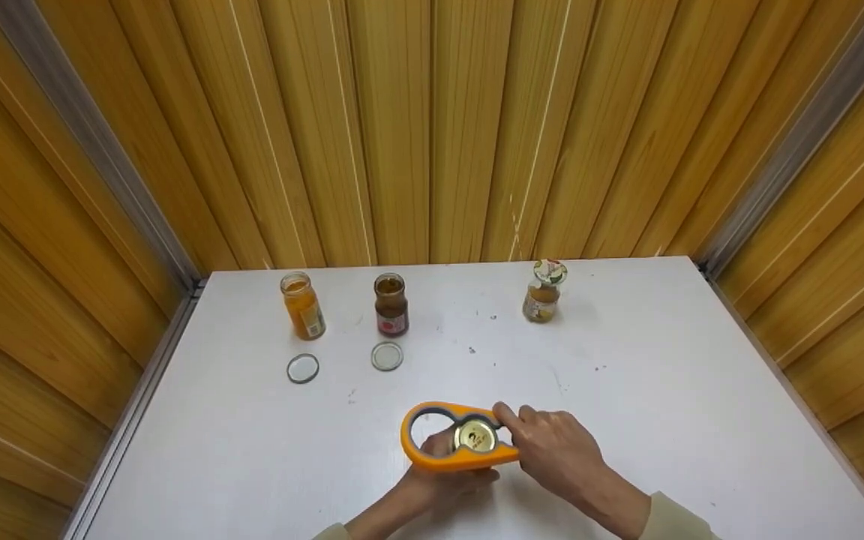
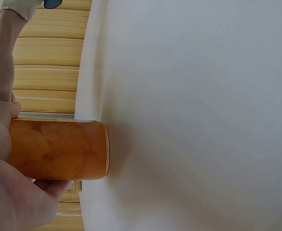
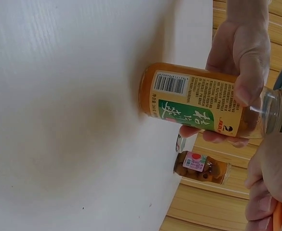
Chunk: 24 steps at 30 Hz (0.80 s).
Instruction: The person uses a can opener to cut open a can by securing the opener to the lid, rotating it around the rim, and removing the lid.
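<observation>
My left hand (image 1: 439, 484) grips a glass jar (image 3: 189, 98) of orange fruit pieces with a yellow and green label. In the left wrist view its orange contents show through the side, and its base appears just above the table. An orange jar opener (image 1: 454, 460) with grey inner edges lies around the gold lid (image 1: 475, 436). The lid sits in its middle opening, while the larger round opening is to the left. My right hand (image 1: 559, 450) holds the opener by its handle end; part of that handle is hidden by the fingers.
Toward the back of the white table (image 1: 627, 375) stand an uncapped orange jar (image 1: 303, 307), an uncapped dark jar (image 1: 391, 306), and a jar with a patterned lid (image 1: 541, 300) farther right. Two loose lids, one left (image 1: 303, 368) and one right (image 1: 387, 356), lie before the uncapped jars.
</observation>
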Each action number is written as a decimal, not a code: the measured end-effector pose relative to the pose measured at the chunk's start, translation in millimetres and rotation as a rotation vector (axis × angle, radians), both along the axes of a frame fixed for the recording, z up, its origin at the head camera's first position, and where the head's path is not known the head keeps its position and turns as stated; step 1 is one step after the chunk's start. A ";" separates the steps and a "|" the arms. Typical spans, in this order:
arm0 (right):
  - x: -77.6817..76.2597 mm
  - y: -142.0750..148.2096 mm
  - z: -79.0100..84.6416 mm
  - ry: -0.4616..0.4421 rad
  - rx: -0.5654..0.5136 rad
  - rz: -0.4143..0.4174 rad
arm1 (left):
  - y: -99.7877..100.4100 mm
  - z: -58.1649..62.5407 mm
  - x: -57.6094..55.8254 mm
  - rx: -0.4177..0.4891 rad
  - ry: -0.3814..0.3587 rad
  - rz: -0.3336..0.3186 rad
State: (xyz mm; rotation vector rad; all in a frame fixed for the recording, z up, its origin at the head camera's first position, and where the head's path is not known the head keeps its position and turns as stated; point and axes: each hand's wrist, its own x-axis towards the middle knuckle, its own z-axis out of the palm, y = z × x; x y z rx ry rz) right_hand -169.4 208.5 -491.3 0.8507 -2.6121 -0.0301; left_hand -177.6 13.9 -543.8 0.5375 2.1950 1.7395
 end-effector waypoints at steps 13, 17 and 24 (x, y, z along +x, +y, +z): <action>10.4 -6.8 13.4 -0.074 0.148 -0.056 | -1.3 18.6 7.0 0.033 0.131 -0.039; 11.2 -7.7 12.4 -0.023 0.125 -0.060 | 0.0 10.0 3.9 -0.008 0.133 -0.032; 11.3 -8.6 11.2 -0.030 0.097 -0.066 | -0.4 -0.5 3.1 -0.034 0.209 -0.026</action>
